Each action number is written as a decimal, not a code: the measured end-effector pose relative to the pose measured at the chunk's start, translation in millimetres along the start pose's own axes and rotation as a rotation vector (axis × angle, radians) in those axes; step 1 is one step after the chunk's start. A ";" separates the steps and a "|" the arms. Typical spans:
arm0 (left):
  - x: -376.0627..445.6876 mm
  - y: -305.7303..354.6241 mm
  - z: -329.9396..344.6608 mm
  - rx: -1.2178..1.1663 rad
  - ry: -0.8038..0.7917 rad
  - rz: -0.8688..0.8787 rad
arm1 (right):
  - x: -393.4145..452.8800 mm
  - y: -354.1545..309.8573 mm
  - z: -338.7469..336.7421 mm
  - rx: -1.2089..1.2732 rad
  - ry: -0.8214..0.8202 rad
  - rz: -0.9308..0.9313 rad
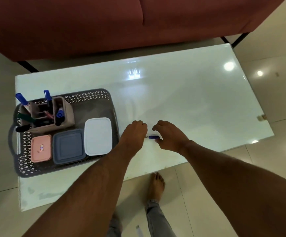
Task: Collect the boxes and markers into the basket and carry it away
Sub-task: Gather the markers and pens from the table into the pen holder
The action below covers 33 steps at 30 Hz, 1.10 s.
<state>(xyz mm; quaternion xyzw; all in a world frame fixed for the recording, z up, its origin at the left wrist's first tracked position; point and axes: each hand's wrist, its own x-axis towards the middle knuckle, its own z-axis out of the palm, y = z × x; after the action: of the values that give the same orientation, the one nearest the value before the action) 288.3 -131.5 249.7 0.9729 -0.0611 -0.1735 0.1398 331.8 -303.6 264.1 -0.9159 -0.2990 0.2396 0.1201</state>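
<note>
A grey perforated basket sits on the left of the white table. Inside lie a pink box, a dark blue box and a white box, plus a beige holder with several blue and dark markers standing in it. A blue marker is held over the table between my two hands. My left hand grips its tip end with fingers closed. My right hand holds the blue body end.
A dark red sofa with black legs stands just behind the table. Glossy tiled floor surrounds the table. My bare foot is on the floor by the table's near edge. A small latch sits at the table's right edge.
</note>
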 end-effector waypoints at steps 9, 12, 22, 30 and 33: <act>-0.1 -0.5 14.4 -0.002 0.046 0.030 | 5.0 4.2 9.3 -0.015 0.019 -0.006; -0.3 -1.3 12.4 -0.034 0.066 0.040 | 7.9 3.7 2.1 0.048 0.073 -0.001; 9.1 -12.4 -61.4 -0.307 0.353 -0.095 | 53.5 -34.7 -77.0 0.422 0.489 0.024; -7.2 -73.2 -137.3 -0.463 0.657 -0.235 | 115.9 -134.6 -119.8 0.730 0.673 -0.022; -20.1 -104.9 -155.6 -0.472 0.723 -0.285 | 134.6 -174.2 -123.8 0.786 0.690 -0.058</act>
<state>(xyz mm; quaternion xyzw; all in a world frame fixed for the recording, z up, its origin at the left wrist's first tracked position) 332.2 10.9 365.5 0.9113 0.1674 0.1507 0.3448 404.8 -93.6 384.0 -0.8186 -0.1549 0.0147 0.5529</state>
